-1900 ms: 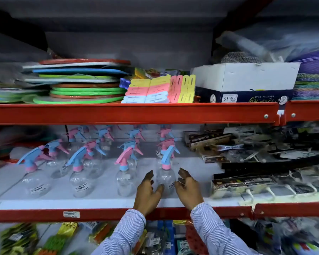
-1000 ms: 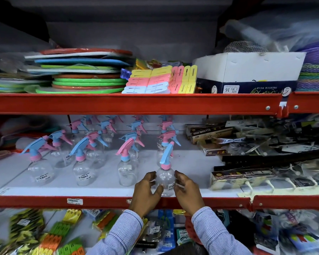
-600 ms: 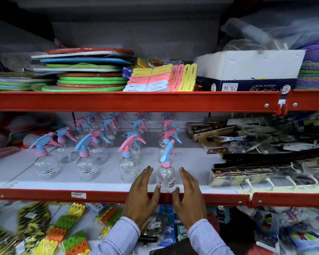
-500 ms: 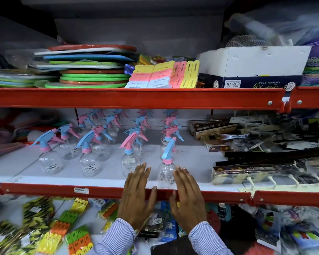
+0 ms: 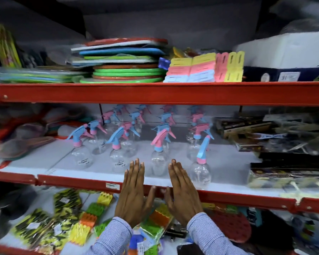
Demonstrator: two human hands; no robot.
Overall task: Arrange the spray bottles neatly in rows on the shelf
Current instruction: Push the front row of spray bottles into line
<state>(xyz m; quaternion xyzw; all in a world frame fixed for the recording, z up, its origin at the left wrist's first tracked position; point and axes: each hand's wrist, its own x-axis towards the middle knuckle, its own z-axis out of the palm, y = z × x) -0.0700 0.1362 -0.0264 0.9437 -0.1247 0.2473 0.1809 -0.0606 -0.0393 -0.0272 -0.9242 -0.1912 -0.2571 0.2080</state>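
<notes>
Several clear spray bottles with pink and blue trigger heads stand in rows on the white middle shelf. In the front row, one bottle with a blue trigger stands at the right, and a pink-trigger bottle stands left of it. My left hand and my right hand are flat, fingers straight, over the red shelf edge, either side of the pink-trigger bottle and not touching it. Both hands hold nothing.
Boxed and packaged goods crowd the shelf right of the bottles. Stacked coloured plates and a white box sit on the shelf above. Packets of coloured pegs lie on the shelf below.
My hands let go of the blue-trigger front bottle, flattened out and shifted left to flank the pink-trigger bottle. The view swung left and closer.
</notes>
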